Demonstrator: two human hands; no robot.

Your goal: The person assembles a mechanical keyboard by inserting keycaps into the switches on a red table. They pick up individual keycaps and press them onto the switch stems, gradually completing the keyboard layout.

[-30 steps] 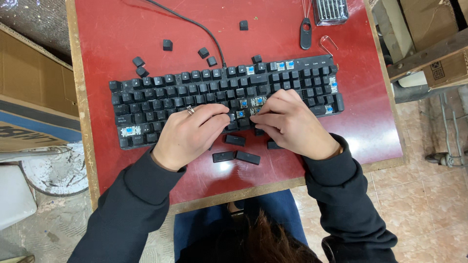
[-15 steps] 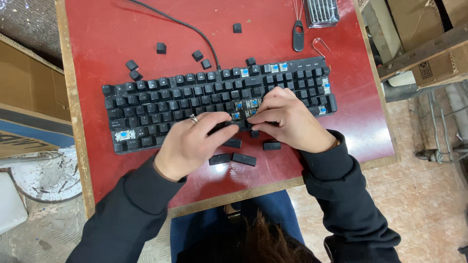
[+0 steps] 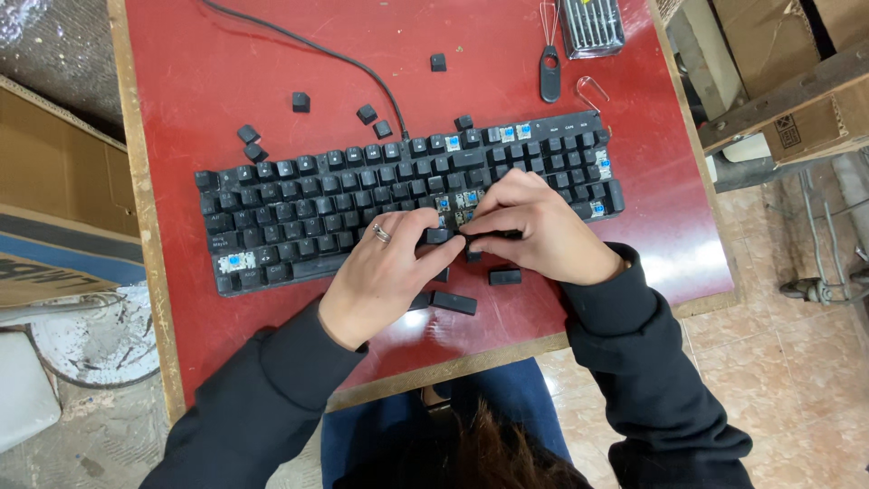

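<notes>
Keycaps dominate this scene: a long black keycap (image 3: 496, 235) sits pinched between the fingertips of the left hand (image 3: 385, 276) and the right hand (image 3: 543, 231), both pressed together over the near middle edge of the black keyboard (image 3: 308, 213), which lies across the red table (image 3: 226, 54). The cap looks light, stiff and smooth, probably hard plastic, so it should be taken by its two short ends or its side walls rather than its slick top; its underside stems would likely snap if twisted. Several switches stand bare, showing blue, near the hands and along the far right row. Loose keycaps (image 3: 453, 302) lie just near the hands on the table, and more small caps (image 3: 300, 101) are scattered beyond the far edge of the board. A black cable (image 3: 299, 41) runs from the keyboard toward the far left. On the far right sit a black keycap puller (image 3: 549, 63) with wire loops and a grey case of screwdriver bits (image 3: 593, 25). Left of the table, a brown cardboard box (image 3: 50, 172) leans with a blue band along its lower face carrying printing. Right of the table, another brown carton (image 3: 815, 122) shows a small dark printed mark on its side.
</notes>
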